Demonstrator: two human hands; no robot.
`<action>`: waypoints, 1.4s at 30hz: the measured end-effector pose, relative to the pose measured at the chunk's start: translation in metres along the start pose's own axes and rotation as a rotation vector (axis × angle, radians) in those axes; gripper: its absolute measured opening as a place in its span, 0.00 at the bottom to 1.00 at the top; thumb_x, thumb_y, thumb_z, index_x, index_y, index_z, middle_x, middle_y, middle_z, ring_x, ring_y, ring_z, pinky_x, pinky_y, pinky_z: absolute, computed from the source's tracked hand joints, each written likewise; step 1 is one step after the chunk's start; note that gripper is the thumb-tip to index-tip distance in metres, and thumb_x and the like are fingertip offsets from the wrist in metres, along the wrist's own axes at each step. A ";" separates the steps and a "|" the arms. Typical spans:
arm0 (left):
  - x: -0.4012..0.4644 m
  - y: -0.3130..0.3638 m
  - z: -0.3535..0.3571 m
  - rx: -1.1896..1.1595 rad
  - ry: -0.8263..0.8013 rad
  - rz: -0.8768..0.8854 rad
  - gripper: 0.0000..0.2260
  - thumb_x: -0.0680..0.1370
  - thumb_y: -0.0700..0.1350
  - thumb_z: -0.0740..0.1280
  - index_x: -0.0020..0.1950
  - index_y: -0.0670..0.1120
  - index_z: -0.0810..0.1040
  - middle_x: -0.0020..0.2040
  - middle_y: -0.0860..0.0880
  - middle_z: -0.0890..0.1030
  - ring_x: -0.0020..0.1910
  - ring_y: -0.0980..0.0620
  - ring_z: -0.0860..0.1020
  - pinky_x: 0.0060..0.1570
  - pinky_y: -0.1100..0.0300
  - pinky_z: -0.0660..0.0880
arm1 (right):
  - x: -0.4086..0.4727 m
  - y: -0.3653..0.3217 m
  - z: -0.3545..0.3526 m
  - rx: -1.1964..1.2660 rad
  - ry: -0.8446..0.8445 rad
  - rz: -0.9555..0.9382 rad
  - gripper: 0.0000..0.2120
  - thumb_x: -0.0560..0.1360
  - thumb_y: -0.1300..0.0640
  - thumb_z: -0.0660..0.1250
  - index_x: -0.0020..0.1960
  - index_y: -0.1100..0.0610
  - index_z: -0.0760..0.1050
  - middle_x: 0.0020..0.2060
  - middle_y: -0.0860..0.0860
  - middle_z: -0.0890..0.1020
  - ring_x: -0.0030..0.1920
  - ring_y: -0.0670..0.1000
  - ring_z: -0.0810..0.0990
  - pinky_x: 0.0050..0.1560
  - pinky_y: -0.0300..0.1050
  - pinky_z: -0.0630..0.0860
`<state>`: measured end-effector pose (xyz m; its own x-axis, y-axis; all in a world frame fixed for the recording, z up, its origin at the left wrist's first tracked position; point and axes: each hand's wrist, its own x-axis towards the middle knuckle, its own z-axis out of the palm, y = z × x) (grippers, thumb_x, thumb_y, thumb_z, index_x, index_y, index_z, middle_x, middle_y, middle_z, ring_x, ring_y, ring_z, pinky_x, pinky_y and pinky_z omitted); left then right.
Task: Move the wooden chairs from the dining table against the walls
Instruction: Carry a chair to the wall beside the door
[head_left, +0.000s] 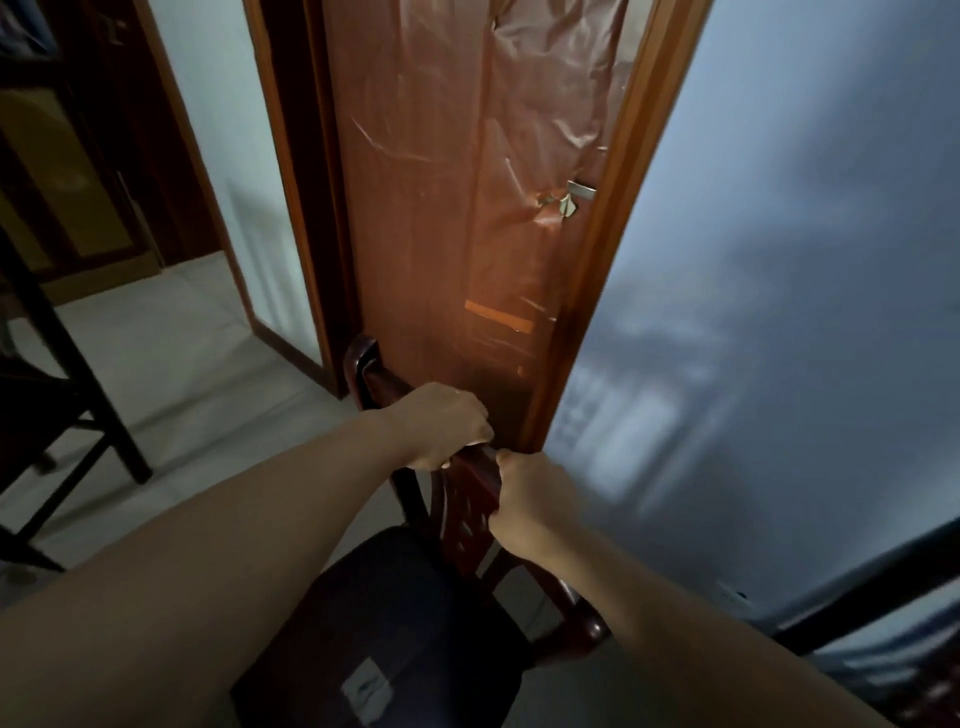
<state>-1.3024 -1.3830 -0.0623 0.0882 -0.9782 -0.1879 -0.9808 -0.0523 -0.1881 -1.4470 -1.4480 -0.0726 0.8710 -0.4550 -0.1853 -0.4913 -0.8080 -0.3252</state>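
1. Left hand (447, 423): fingers curled over the top rail of the wooden chair (467, 519), clamped on it from above, knuckles up. Sits just past frame centre, toward 12 o'clock of the seat.
2. Right hand (530, 501): wrapped round the same top rail, lower and at 4 o'clock from the left hand; thumb on the near side, fingers hidden behind the rail. Both hands grip, nearly touching each other.
3. Chair: dark red-brown wood, carved slatted back, top rail runs diagonally from 10 o'clock to 4 o'clock. One curled rail end shows at 10 o'clock of the left hand. Dark seat cushion (395, 623) lies below the hands at 6 o'clock, with a pale patch on it.
4. Chair back stands right at the base of a brown door (467, 182) wrapped in wrinkled plastic film; cannot tell whether it touches the door.
5. Door handle (574, 195), metal, at 1 o'clock from the hands, poking through the film.
6. White wall (805, 260) fills the 3 o'clock side; wood door frame (613, 234) between it and the door.
7. Light tiled floor (182, 364) at 9 o'clock; dark furniture legs (67, 364) at the left edge, blurred.
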 end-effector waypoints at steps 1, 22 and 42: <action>0.007 0.007 -0.005 0.008 0.004 0.015 0.12 0.71 0.43 0.71 0.53 0.46 0.76 0.52 0.47 0.77 0.54 0.46 0.75 0.45 0.51 0.76 | -0.004 0.009 -0.006 -0.015 0.009 0.013 0.18 0.72 0.57 0.69 0.60 0.53 0.73 0.51 0.52 0.80 0.50 0.54 0.81 0.48 0.45 0.78; 0.257 0.133 -0.067 0.043 0.123 0.037 0.11 0.72 0.39 0.66 0.54 0.45 0.76 0.49 0.45 0.80 0.50 0.43 0.78 0.37 0.55 0.64 | 0.021 0.276 -0.100 -0.142 0.080 0.184 0.13 0.71 0.60 0.67 0.55 0.54 0.73 0.48 0.53 0.80 0.47 0.54 0.80 0.43 0.44 0.73; 0.390 0.129 -0.018 -0.082 0.253 -0.351 0.16 0.79 0.41 0.57 0.67 0.47 0.67 0.65 0.46 0.74 0.62 0.45 0.74 0.56 0.52 0.69 | 0.115 0.392 -0.081 -0.136 0.240 0.281 0.09 0.78 0.59 0.63 0.58 0.58 0.71 0.52 0.54 0.82 0.50 0.54 0.83 0.44 0.45 0.77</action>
<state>-1.3974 -1.7750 -0.1426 0.3827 -0.9163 0.1179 -0.9107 -0.3957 -0.1188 -1.5392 -1.8473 -0.1461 0.6858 -0.7274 -0.0223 -0.7203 -0.6740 -0.1639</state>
